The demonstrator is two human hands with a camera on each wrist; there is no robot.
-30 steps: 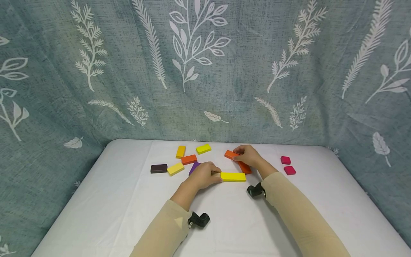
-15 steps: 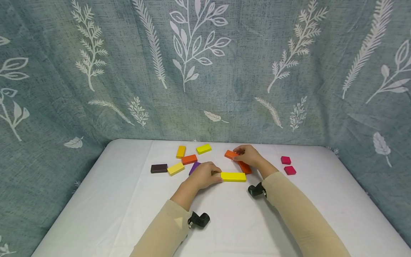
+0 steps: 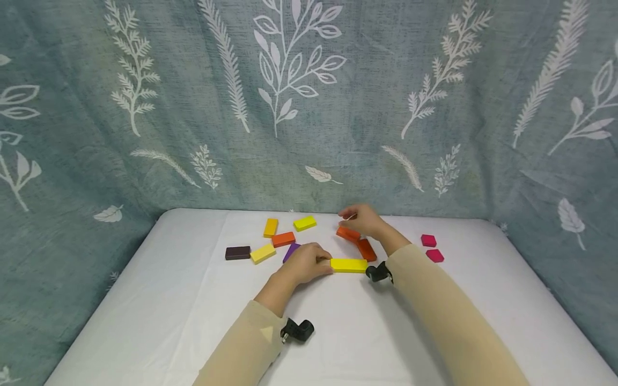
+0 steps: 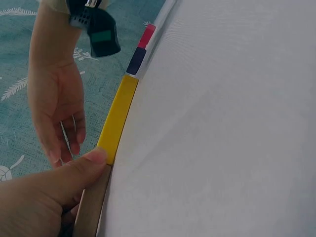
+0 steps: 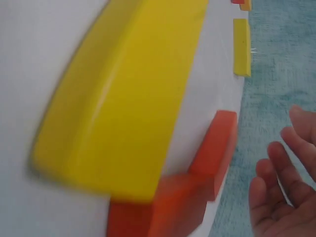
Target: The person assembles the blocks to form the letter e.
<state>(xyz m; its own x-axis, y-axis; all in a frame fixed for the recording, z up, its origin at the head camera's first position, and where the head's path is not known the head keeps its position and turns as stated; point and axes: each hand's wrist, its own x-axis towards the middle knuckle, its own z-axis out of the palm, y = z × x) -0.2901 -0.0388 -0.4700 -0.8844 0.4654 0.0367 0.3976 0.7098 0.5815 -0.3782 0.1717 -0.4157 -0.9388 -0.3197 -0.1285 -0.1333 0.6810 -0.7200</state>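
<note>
In the head view my left hand is at the left end of a long yellow block lying flat on the table. The left wrist view shows its thumb and fingers pinching a tan wooden block at the joint with the yellow block's end. My right hand hovers just behind an orange block, fingers loosely bent and holding nothing, as the right wrist view also shows. A second, darker orange block touches the first at an angle and reaches toward the yellow block's right end.
On the left lie a dark brown block, a pale yellow block, an orange block, an amber block, a bright yellow block and a partly hidden purple block. Two pink pieces lie right. A curtain hangs behind.
My right hand has let go of the far orange block and lifted slightly up and back from it. The left hand has stayed in place.
</note>
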